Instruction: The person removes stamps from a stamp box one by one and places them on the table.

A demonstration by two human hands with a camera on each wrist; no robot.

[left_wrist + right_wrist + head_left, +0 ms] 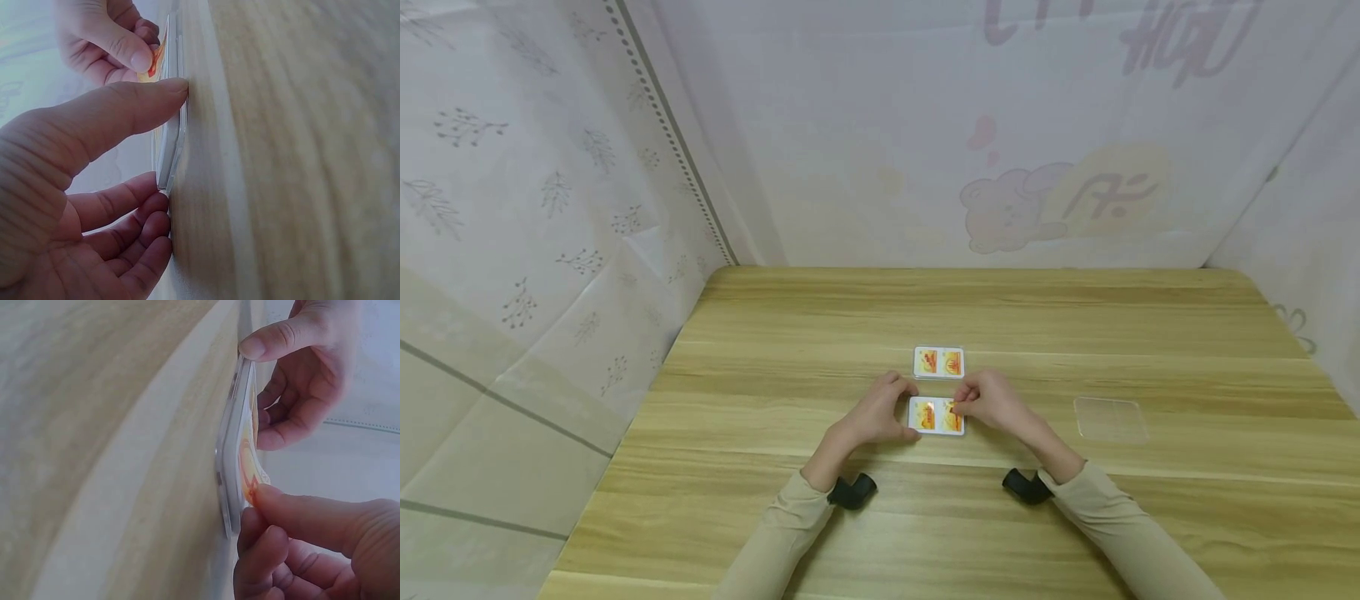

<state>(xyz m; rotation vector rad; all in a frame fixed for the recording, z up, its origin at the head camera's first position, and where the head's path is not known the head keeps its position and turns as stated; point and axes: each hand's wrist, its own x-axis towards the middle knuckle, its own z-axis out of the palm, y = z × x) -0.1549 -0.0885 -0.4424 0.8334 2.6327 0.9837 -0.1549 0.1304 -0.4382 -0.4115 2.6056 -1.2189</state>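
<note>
While the left hand (877,411) is gripping a white block (937,417),
the right hand (998,403) is pinching a bent printed sheet (250,466).

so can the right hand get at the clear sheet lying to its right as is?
Likely yes, after letting go: the right hand pinches an orange printed piece, but the clear sheet lies uncovered, with only bare tabletop between.

The left hand (876,414) grips; the right hand (997,404) pinches.
</note>
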